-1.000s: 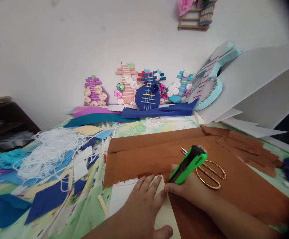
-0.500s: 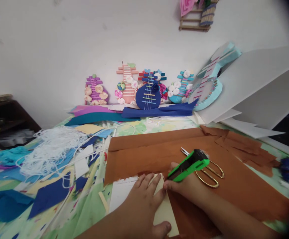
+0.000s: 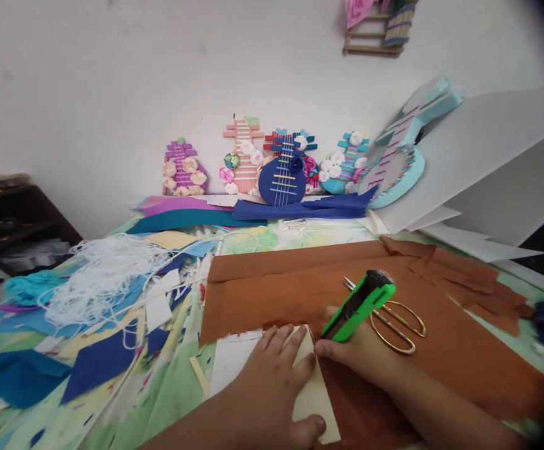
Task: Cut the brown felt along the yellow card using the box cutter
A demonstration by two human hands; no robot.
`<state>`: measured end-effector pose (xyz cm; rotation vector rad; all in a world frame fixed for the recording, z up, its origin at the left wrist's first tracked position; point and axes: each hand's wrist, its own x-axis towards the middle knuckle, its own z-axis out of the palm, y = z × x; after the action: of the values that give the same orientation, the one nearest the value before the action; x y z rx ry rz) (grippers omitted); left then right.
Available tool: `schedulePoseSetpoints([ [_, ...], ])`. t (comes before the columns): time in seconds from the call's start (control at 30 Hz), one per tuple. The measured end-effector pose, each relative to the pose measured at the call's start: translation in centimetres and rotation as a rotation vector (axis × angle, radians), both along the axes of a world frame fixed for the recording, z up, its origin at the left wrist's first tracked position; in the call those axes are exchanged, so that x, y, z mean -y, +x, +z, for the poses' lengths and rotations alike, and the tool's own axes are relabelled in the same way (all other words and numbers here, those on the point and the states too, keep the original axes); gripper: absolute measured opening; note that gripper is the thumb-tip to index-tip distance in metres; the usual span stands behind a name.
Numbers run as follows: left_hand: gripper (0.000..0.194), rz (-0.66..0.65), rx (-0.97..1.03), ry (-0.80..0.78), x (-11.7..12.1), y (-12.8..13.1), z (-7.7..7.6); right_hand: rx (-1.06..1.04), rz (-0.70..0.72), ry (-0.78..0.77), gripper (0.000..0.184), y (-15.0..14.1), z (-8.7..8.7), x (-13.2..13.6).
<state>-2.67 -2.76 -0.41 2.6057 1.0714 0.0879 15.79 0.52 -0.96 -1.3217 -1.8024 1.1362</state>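
My left hand [image 3: 276,381] lies flat with fingers spread, pressing on a cream card strip [image 3: 316,400] and a white sheet [image 3: 237,353]. Both rest on a large brown sheet [image 3: 272,294]. My right hand [image 3: 346,347] is wrapped round a green and black utility knife [image 3: 358,306], which tilts up to the right. Its blade end is down near the top right edge of the card strip; the blade itself is hidden by my fingers. Gold-handled scissors [image 3: 396,331] lie on the brown sheet just right of the knife, partly covered by it.
White cord [image 3: 107,275] is heaped at the left among blue paper scraps [image 3: 100,369]. Small decorated paper instruments, including a dark blue one [image 3: 281,181], lean on the back wall. Grey-white boards [image 3: 501,156] and a light-blue instrument [image 3: 398,172] stand at the right.
The knife is tipped slightly more upright in my right hand. My left hand stays on the card. The whole view has shifted slightly.
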Motion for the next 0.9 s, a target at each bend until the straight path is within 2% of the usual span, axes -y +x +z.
schedulePoseSetpoints([
  [0.13, 0.069, -0.003, 0.005, 0.004, 0.04, -0.04, -0.02, -0.014, -0.022, -0.003, 0.033, 0.12, 0.09, 0.03],
  [0.27, 0.069, -0.001, 0.017, 0.016, 0.08, -0.05, -0.10, -0.032, 0.016, -0.009, 0.032, 0.15, 0.38, 0.11],
  [0.5, 0.069, -0.002, 0.025, 0.016, 0.09, -0.18, -0.43, 0.099, 0.005, 0.004, 0.027, -0.48, 0.71, 0.40],
  [0.73, 0.070, 0.000, 0.002, 0.007, 0.20, 0.10, -0.01, 0.044, -0.014, 0.002, 0.030, -0.56, 0.84, 0.29],
  [0.9, 0.071, -0.008, -0.025, -0.006, 0.02, 0.23, 0.20, 0.012, -0.017, -0.013, 0.030, -0.42, 0.32, 0.15],
])
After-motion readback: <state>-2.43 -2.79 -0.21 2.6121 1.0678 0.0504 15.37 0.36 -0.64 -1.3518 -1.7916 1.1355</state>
